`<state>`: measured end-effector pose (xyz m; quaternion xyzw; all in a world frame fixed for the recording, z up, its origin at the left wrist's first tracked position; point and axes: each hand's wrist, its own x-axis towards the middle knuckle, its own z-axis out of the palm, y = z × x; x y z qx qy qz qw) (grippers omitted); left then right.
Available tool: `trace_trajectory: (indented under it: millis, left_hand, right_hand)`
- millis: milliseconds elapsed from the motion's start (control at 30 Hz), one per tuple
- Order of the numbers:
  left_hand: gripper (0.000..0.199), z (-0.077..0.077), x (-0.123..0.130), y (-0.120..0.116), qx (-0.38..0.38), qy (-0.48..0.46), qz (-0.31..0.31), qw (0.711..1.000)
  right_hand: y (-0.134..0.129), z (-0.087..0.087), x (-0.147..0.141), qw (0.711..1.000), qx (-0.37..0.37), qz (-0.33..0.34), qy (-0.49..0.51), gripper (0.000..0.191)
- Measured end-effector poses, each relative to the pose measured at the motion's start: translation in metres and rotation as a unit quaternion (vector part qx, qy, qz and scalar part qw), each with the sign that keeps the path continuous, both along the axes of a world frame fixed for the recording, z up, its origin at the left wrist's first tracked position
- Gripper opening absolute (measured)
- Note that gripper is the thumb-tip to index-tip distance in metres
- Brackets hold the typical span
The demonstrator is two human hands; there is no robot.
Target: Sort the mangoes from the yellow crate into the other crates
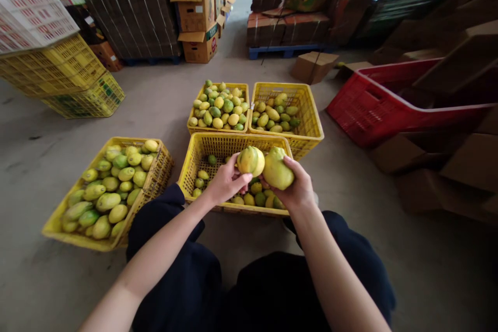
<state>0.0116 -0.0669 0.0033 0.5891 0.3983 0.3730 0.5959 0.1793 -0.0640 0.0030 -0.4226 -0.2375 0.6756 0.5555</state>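
Note:
My left hand is closed round a yellow fruit with green stripes. Beside it, my right hand grips a larger, lumpy yellow-green fruit. The two fruits are side by side, very close together, above a yellow crate. Inside that crate, several yellow and green fruits lie at the left and along the near side; my hands hide part of it. Behind it stand a heaped crate of yellow and green fruits and a partly filled yellow crate.
At the left, a full fruit crate stands near my leg. Stacked crates rise at the far left. A large red crate and cardboard boxes are at the right. Cartons and palletised goods stand behind.

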Motion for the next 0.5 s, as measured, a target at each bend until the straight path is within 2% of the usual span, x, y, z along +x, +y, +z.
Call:
trace_trajectory:
  millis: [100,267,500]
  left_hand:
    - [0.05,0.0007,-0.0005,-0.0003,0.007,0.021,0.022,1.0]
    - [0.05,0.0013,-0.0026,-0.0009,0.011,0.02,0.023,0.999]
    - [0.046,-0.001,-0.0031,0.0012,0.012,0.016,0.039,0.999]
  right_hand:
    - [-0.0008,0.0005,-0.0015,1.0,0.017,0.0,-0.02,0.035]
    - [-0.0028,0.0004,-0.0011,0.999,0.036,-0.003,-0.03,0.039]
    - [-0.0047,-0.0024,-0.0009,0.998,0.057,-0.008,-0.019,0.033]
